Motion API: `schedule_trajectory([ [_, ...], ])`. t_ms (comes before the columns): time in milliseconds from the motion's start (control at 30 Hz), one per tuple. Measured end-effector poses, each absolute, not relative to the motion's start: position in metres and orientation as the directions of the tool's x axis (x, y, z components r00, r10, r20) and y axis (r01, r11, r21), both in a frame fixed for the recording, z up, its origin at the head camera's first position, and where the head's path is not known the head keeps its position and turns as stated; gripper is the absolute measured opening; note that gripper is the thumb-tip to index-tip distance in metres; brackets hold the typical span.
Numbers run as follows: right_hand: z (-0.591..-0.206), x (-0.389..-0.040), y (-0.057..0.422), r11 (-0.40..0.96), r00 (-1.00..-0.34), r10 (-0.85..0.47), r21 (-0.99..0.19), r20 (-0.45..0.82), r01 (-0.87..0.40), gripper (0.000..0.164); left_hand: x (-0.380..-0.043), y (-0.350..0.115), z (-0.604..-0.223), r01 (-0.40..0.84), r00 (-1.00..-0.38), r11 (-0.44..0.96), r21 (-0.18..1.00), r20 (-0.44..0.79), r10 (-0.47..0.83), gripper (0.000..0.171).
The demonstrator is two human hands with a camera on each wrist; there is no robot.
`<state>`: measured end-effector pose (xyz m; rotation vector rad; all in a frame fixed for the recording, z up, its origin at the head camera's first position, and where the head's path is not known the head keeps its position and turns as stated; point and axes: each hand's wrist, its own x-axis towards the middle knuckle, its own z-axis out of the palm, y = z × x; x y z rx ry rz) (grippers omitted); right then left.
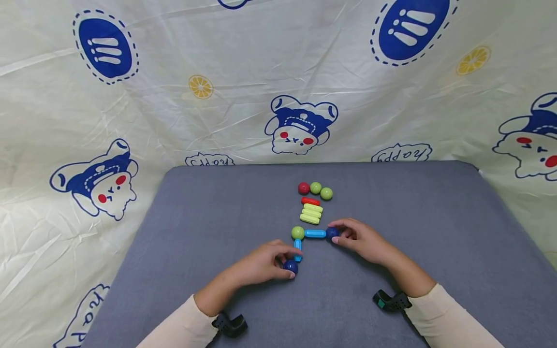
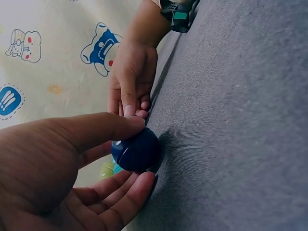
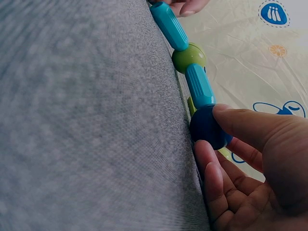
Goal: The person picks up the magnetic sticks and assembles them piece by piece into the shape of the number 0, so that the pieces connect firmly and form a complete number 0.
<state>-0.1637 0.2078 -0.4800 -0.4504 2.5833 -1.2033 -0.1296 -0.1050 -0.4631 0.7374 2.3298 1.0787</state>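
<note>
Thumb and fingers of the left hand [image 1: 269, 262] pinch a glossy dark-blue, plastic-looking ball [image 1: 290, 268] beside the near end of a bright-blue, plastic-looking rod [image 1: 298, 244] — whether the two join, I cannot tell. The right hand [image 1: 360, 240] pinches a second dark-blue ball [image 3: 204, 127] at the outer end of another bright-blue rod [image 1: 315, 234]; both rods meet at a shiny lime-green ball [image 1: 298, 233] on the grey cloth-covered table [image 1: 209, 208]. For a sound join, I'd square the left ball to its rod and press lengthwise, the right hand steadying its end — sideways force could skew the corner.
</note>
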Motion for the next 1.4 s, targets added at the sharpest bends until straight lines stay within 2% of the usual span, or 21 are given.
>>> schedule_trajectory([
  [167,-0.481,-0.163,0.209,0.612,-0.919,-0.382,-0.772,-0.1,-0.17,0.036,-0.137,-0.1,-0.462,0.279,-0.712,0.559,0.781,-0.222,0.666,0.05],
  [500,-0.481,-0.162,0.207,0.614,-0.921,-0.374,-0.773,-0.107,-0.16,0.036,-0.146,-0.093,-0.456,0.349,-0.654,0.606,0.715,-0.277,0.704,0.045],
  [800,-0.482,-0.164,0.209,0.607,-0.919,-0.38,-0.777,-0.1,-0.166,0.036,-0.146,-0.091,-0.462,0.406,-0.652,0.576,0.71,-0.217,0.727,0.045],
  [1133,-0.481,-0.163,0.208,0.599,-0.923,-0.375,-0.783,-0.088,-0.169,0.035,-0.143,-0.095,-0.469,0.353,-0.671,0.509,0.785,-0.167,0.722,0.044],
  [1400,-0.481,-0.165,0.208,0.602,-0.921,-0.377,-0.781,-0.096,-0.165,0.036,-0.14,-0.095,-0.473,0.345,-0.702,0.51,0.788,-0.143,0.697,0.042],
])
